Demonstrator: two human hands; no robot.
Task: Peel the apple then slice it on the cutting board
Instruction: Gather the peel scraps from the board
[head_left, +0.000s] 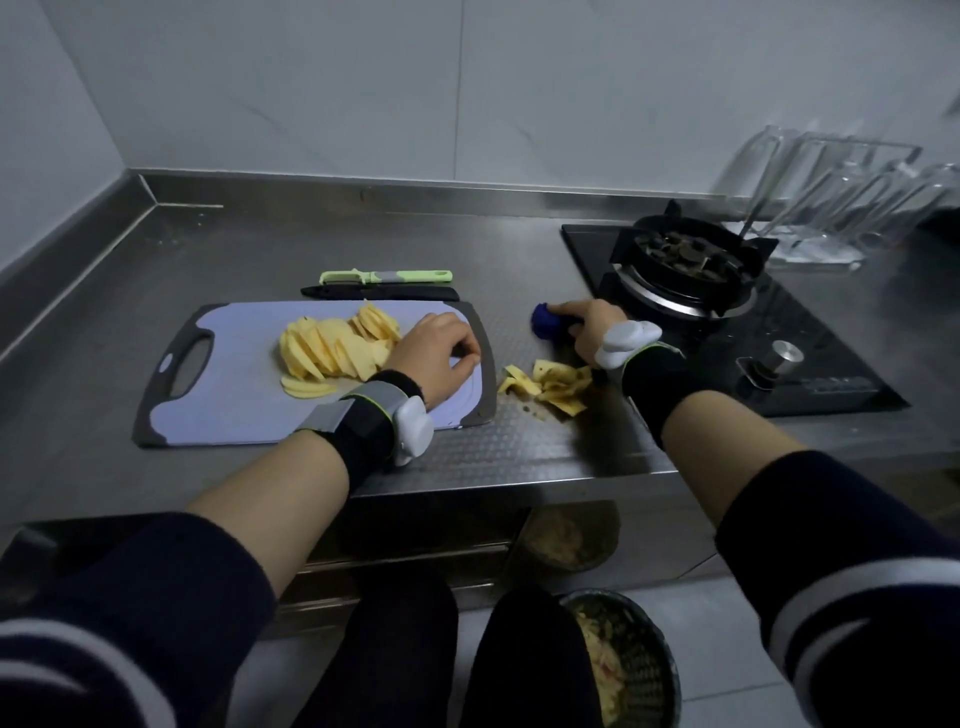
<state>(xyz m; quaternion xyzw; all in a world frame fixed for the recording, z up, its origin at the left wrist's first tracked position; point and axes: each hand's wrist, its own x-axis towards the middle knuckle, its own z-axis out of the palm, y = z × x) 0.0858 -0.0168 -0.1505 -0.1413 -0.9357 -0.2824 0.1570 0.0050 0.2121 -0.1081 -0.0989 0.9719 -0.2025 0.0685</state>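
The apple slices (332, 345) lie fanned on the cutting board (228, 410), left of the frame centre. The left hand (436, 356) rests at the board's right edge with its fingers curled; I cannot tell if it holds something. Right of the board, peels (550, 384) lie on the desk (519, 447). Just above them the right hand (592, 327) grips a blue object (545, 321). A green peeler (384, 276) and a black knife (379, 293) lie above the board.

One wide-angle camera, worn on the person's head, faced forward and steeply down at the steel desk (208, 249). It sat close: the cutting board (218, 405) lay left of centre, the tiled wall (311, 78) filled the top, the floor (727, 623) showed below the desk's near edge.
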